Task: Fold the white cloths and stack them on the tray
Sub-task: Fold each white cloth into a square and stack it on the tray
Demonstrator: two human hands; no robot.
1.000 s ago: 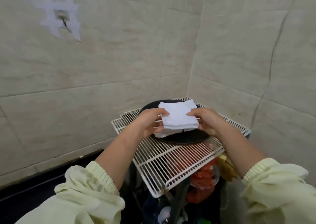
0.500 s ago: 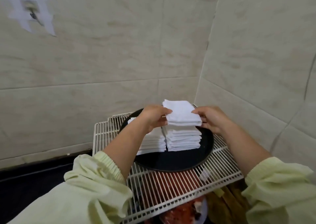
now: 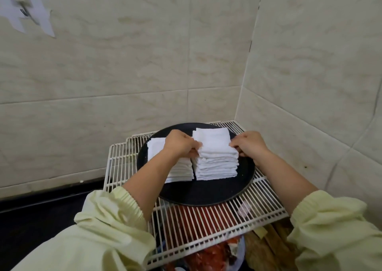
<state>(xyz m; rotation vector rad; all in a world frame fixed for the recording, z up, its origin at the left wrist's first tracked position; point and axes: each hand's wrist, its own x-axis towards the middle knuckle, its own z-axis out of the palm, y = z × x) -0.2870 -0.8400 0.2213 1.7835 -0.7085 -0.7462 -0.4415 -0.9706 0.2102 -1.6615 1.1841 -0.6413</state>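
Head view: I pinch the folded white cloth [image 3: 213, 141] by its near corners, left hand [image 3: 180, 144] and right hand [image 3: 249, 145] both closed on it, squaring it atop the right-hand stack on the round black tray [image 3: 198, 194].

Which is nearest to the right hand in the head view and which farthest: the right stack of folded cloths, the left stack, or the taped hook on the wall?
From the right hand:
1. Right stack: touching, the hands grip its top cloth.
2. Left stack: beside it on the black tray, beyond the left hand.
3. Taped hook: far upper left on the tiled wall.
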